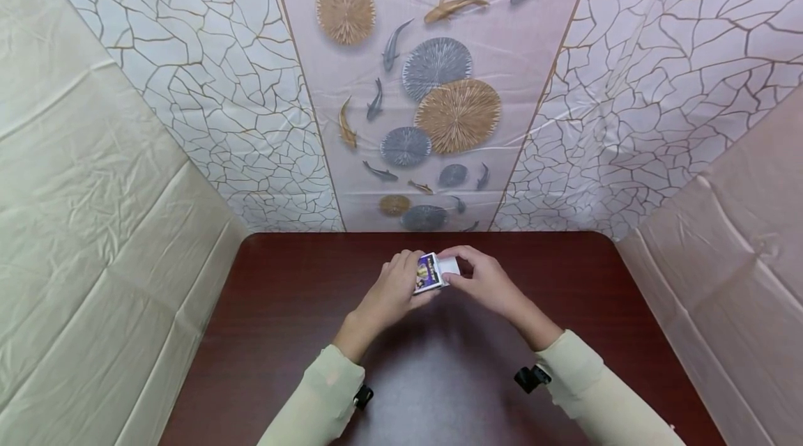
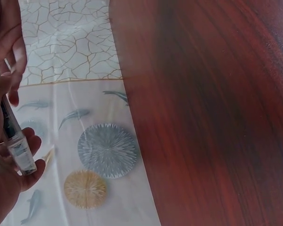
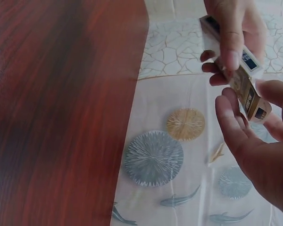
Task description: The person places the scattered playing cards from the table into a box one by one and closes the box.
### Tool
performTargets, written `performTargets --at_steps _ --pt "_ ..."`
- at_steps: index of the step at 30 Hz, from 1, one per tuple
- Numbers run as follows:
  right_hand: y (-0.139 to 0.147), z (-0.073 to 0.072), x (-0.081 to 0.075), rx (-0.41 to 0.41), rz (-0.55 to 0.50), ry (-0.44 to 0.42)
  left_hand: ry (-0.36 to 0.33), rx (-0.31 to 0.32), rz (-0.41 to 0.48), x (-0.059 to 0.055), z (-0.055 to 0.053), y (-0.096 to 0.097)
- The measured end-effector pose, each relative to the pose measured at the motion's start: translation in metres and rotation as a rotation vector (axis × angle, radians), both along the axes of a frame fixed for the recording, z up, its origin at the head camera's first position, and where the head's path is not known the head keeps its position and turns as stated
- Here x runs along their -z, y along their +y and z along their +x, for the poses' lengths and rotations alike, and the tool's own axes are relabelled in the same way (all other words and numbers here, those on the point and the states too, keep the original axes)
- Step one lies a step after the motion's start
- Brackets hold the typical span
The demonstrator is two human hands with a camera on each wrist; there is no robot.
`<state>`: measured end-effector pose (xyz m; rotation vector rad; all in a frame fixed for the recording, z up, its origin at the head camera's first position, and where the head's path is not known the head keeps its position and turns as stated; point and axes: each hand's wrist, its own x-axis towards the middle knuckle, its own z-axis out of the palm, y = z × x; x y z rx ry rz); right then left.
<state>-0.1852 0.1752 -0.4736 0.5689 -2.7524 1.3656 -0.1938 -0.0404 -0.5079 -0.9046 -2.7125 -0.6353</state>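
Observation:
Above the far part of the table, my left hand (image 1: 396,286) grips a small printed box (image 1: 427,273) with a purple and yellow picture and a white border. My right hand (image 1: 486,282) pinches a white piece (image 1: 449,266) projecting from the box's right end, thumb and index finger at its two edges. In the right wrist view, the left thumb lies on the dark-labelled box (image 3: 249,60), and a gold-printed section (image 3: 245,92) slants from it toward the right thumb and fingers. The left wrist view shows a pale, shiny box end (image 2: 22,155) beside the left fingers.
The hands are over a dark red-brown wooden table (image 1: 301,362). A patterned cloth (image 1: 414,174) with fish and round lily pads rises behind its far edge, and beige padded panels (image 1: 94,258) stand at both sides. Small black cameras (image 1: 532,378) are strapped at the sleeves.

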Motion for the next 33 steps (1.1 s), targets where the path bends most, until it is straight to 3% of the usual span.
performTargets --at_steps 5,11,18,22,27,33 --pt "0.002 0.000 -0.005 -0.017 -0.003 -0.003 -0.005 0.023 0.022 0.003 0.001 0.003" --pt "0.002 0.002 -0.009 -0.042 -0.077 -0.044 -0.005 0.032 0.060 0.004 0.000 0.004" --pt "0.008 0.005 -0.014 -0.146 -0.334 -0.248 0.017 0.031 0.077 0.005 -0.001 0.005" --pt "0.012 0.006 -0.015 -0.200 -0.422 -0.321 0.043 0.011 0.079 0.006 0.000 0.007" --pt "0.010 0.008 -0.018 -0.190 -0.381 -0.302 0.128 -0.029 0.077 0.008 0.002 0.011" --pt "0.004 0.010 -0.020 -0.127 -0.229 -0.175 0.206 -0.097 0.090 0.011 0.004 0.018"
